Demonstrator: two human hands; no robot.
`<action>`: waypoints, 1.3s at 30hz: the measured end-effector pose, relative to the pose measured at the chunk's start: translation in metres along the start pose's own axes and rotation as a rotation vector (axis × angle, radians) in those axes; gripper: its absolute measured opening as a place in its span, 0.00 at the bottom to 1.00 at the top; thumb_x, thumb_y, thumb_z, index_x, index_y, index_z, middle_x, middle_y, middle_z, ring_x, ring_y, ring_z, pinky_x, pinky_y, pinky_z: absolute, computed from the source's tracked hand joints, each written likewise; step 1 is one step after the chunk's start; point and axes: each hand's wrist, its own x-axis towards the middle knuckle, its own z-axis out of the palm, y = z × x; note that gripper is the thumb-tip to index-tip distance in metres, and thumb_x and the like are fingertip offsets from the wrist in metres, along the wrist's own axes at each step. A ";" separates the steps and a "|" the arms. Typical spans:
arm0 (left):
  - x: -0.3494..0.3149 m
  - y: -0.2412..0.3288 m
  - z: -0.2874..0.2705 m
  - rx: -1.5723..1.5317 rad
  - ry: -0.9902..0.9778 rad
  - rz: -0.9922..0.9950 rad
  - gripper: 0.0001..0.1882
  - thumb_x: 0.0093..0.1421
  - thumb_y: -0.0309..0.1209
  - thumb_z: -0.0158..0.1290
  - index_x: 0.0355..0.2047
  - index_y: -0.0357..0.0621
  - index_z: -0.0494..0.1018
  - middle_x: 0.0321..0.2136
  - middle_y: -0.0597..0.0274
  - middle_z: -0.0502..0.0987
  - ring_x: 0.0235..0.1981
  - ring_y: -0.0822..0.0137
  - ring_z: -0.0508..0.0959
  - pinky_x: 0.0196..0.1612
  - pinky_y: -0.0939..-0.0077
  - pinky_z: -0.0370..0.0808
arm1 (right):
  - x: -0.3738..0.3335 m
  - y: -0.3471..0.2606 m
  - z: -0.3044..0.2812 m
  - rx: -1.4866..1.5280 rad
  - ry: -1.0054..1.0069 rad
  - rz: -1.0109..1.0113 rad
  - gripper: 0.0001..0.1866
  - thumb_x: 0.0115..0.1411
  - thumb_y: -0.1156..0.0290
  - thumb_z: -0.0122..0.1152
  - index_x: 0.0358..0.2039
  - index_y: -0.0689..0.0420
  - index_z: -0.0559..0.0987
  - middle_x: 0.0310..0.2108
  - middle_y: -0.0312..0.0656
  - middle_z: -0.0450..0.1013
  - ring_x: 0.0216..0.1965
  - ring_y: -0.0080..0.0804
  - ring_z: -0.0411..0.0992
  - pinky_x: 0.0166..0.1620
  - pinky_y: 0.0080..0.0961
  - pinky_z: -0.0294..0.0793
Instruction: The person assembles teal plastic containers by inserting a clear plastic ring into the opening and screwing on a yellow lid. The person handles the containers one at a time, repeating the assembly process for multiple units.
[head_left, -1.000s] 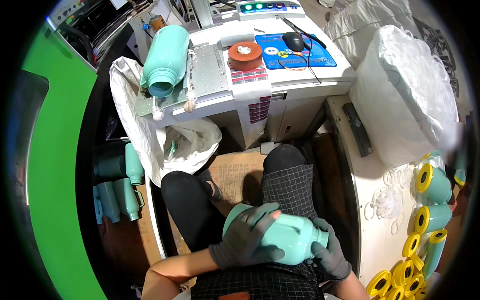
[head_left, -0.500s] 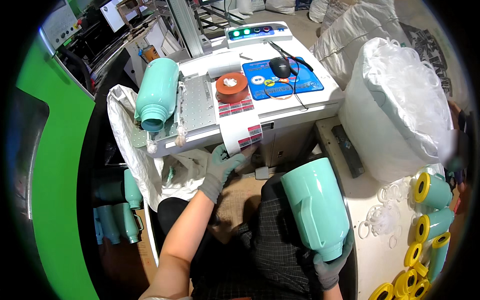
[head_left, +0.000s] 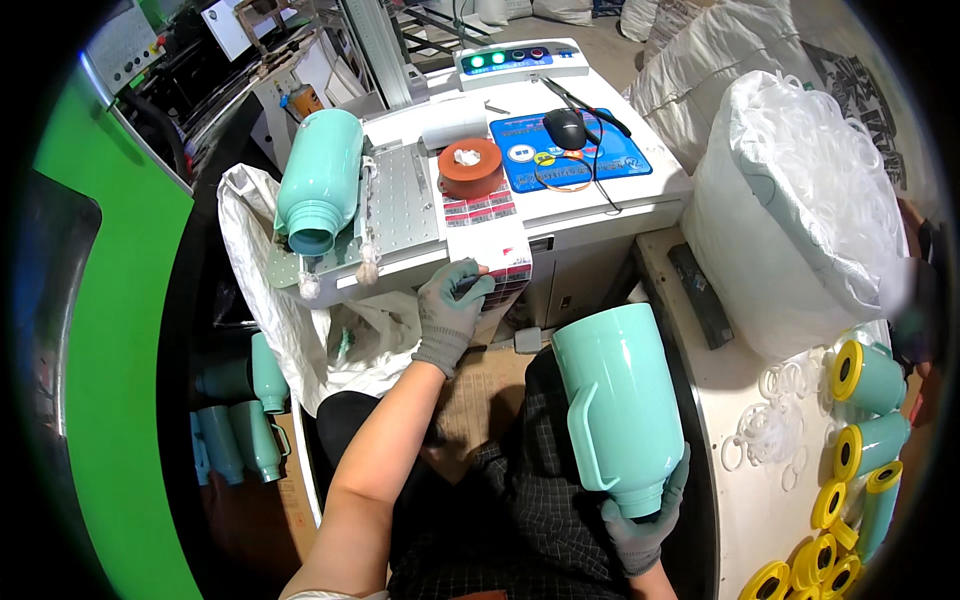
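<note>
My right hand (head_left: 640, 528), gloved in grey, is closed round the threaded neck of a mint-green thermos jug body (head_left: 618, 395). The body tilts over my right thigh, wide end up and away, handle on its left side. At the front edge of the white table, my left hand (head_left: 450, 312), also gloved, has thumb and forefinger closed at the edge of a hanging sheet of red-and-white labels (head_left: 508, 268). Bare fingertips show there; whether one label is between them is too small to tell. A brown-red tape roll (head_left: 470, 168) rests on the sheet's upper part.
Another mint-green jug body (head_left: 325, 170) lies at the left beside a perforated metal plate (head_left: 405, 195). A black mouse (head_left: 564, 128) sits on a blue mat (head_left: 620, 165). To the right stand a sack of white rings (head_left: 745, 220) and several yellow-rimmed jugs (head_left: 868, 378).
My left hand has moved up and slightly right, onto the label sheet, whose lower end now bends differently. The jug body in my right hand has shifted a little left and become more upright.
</note>
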 end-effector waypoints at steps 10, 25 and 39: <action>-0.112 0.051 0.005 -0.610 -0.151 -0.423 0.05 0.63 0.23 0.61 0.38 0.34 0.80 0.38 0.58 0.81 0.36 0.69 0.81 0.42 0.78 0.78 | -0.014 0.006 0.006 0.030 0.019 0.044 0.66 0.50 0.56 0.82 0.78 0.64 0.47 0.72 0.54 0.59 0.67 0.42 0.66 0.68 0.39 0.66; -0.122 0.075 0.026 -0.538 -0.345 -0.475 0.08 0.65 0.30 0.63 0.39 0.39 0.77 0.36 0.62 0.83 0.35 0.73 0.82 0.41 0.81 0.79 | -0.016 0.015 0.005 -0.174 -0.012 -0.096 0.67 0.48 0.56 0.83 0.78 0.64 0.47 0.72 0.52 0.59 0.67 0.42 0.66 0.67 0.40 0.67; 0.053 0.041 -0.215 1.307 0.247 0.964 0.35 0.52 0.29 0.64 0.62 0.54 0.68 0.62 0.55 0.71 0.64 0.45 0.69 0.68 0.41 0.65 | 0.089 -0.026 0.036 0.154 0.074 -0.313 0.61 0.53 0.48 0.78 0.74 0.69 0.54 0.73 0.55 0.57 0.72 0.47 0.59 0.72 0.47 0.59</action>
